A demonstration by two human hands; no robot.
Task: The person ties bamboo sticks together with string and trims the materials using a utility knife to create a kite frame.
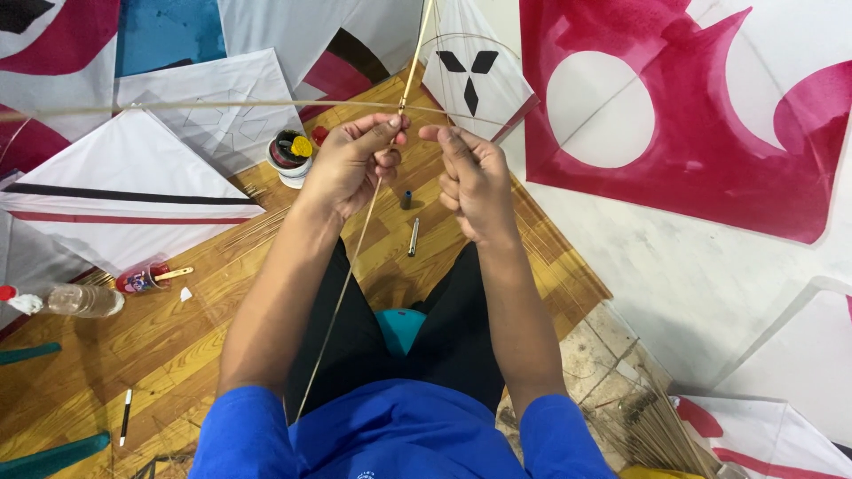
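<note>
Two thin bamboo sticks cross in front of me: a long one (355, 253) runs from my lap up past my hands, and a bowed one (204, 106) spans sideways to the left. My left hand (351, 164) pinches the crossing point between thumb and fingers. Close beside it, my right hand (470, 177) has its fingers curled, pinching something too fine to make out, perhaps thread. Both hands hover above a wooden floor (177, 328).
Paper kites lie around: a white one with black and red stripes (124, 200) at left, a small one with black shapes (475, 75) ahead, a large crimson and white one (692, 106) at right. A tape roll on a pot (291, 153), a plastic bottle (80, 300), a pen (414, 237) and a stick bundle (648, 430) sit on the floor.
</note>
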